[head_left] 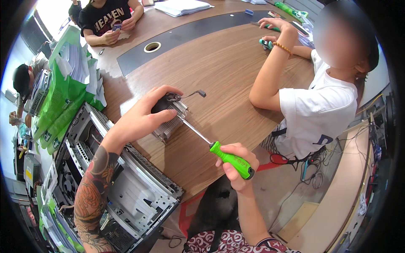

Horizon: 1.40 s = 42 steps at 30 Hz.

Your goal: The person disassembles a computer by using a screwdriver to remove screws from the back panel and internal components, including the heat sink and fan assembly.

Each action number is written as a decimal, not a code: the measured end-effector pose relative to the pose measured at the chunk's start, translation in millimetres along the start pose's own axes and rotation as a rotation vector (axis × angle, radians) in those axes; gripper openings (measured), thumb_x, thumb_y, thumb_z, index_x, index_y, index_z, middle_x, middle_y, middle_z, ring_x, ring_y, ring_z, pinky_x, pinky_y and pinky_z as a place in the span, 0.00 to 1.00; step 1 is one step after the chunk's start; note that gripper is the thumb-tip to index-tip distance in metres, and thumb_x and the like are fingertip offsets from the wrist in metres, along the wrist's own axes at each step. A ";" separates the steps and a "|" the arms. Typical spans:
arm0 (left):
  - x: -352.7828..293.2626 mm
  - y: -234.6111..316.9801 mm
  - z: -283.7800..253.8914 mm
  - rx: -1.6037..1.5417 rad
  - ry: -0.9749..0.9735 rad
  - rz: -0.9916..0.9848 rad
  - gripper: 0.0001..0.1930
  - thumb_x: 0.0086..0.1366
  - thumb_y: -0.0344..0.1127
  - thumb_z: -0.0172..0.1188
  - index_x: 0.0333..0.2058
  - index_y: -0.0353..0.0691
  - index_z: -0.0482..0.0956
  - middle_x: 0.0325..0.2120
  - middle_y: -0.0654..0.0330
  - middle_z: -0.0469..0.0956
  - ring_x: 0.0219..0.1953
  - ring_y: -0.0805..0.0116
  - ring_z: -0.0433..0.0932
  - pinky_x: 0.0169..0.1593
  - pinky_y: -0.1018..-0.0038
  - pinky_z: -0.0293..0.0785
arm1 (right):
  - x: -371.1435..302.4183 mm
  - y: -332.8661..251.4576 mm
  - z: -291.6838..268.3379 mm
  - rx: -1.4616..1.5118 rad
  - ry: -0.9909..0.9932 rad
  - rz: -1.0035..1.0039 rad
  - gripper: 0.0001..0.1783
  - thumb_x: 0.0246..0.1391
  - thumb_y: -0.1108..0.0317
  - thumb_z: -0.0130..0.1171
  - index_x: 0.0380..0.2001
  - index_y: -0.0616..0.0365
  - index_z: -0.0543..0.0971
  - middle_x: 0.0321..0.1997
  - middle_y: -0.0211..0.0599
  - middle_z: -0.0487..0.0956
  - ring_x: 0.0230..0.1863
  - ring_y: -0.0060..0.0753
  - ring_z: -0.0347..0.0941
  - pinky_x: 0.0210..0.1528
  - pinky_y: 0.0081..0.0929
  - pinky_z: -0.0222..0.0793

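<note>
A finned metal CPU cooler (168, 126) with a black fan and a short cable ending in a dark plug (201, 93) rests on the wooden table (211, 67). My left hand (154, 109) is wrapped over the fan side, thumb and fingers gripping it. In my right hand (238, 164) is a screwdriver (228, 159) with a bright green handle, held in closed fingers. Its metal shaft points up and left, and the tip meets the cooler's edge near the fins. Whether the tip sits in a screw is too small to tell.
An opened computer case (139, 198) lies along the table's left edge, below green bags (63, 97) stuffed with papers. A tape roll (152, 47) is on the dark inlay. At right sits a person in a white shirt (316, 109); another in black (105, 19) is across the table.
</note>
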<state>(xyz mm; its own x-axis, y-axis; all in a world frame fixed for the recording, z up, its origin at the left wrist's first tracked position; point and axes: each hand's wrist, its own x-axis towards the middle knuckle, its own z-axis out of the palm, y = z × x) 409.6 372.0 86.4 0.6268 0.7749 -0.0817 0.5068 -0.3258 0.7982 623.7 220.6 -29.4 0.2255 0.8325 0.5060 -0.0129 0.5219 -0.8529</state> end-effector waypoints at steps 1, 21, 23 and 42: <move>0.5 -1.8 0.9 -0.008 0.016 0.018 0.22 0.61 0.35 0.58 0.55 0.40 0.72 0.47 0.54 0.74 0.53 0.62 0.72 0.60 0.70 0.64 | -0.6 -0.2 -0.1 -0.013 0.000 0.004 0.19 0.44 0.77 0.61 0.43 0.65 0.81 0.34 0.43 0.82 0.30 0.32 0.79 0.36 0.24 0.72; 1.0 1.2 1.7 -0.054 -0.014 -0.036 0.23 0.62 0.29 0.56 0.57 0.40 0.71 0.51 0.62 0.73 0.57 0.72 0.68 0.63 0.75 0.59 | -3.0 1.9 -1.6 -0.017 -0.036 -0.022 0.18 0.46 0.76 0.59 0.44 0.66 0.80 0.35 0.44 0.81 0.28 0.30 0.79 0.34 0.23 0.73; -1.8 3.2 -1.1 -0.034 -0.006 -0.041 0.23 0.61 0.29 0.56 0.57 0.40 0.71 0.52 0.62 0.73 0.57 0.72 0.68 0.64 0.75 0.59 | -2.9 1.6 0.2 0.019 -0.037 -0.017 0.18 0.47 0.76 0.59 0.44 0.66 0.80 0.35 0.44 0.81 0.28 0.29 0.79 0.34 0.22 0.73; -0.8 -3.5 -0.1 -0.034 0.014 0.024 0.22 0.62 0.34 0.58 0.55 0.39 0.71 0.50 0.54 0.73 0.55 0.62 0.70 0.62 0.71 0.62 | -2.1 1.5 2.5 0.106 0.004 0.003 0.18 0.48 0.76 0.59 0.45 0.67 0.80 0.36 0.45 0.81 0.27 0.28 0.78 0.32 0.22 0.73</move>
<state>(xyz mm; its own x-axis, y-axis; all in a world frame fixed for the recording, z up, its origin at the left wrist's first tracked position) 407.2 372.6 83.7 0.6305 0.7743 -0.0540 0.4707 -0.3262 0.8198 620.8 220.1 -31.5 0.2292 0.8332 0.5032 -0.1166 0.5367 -0.8356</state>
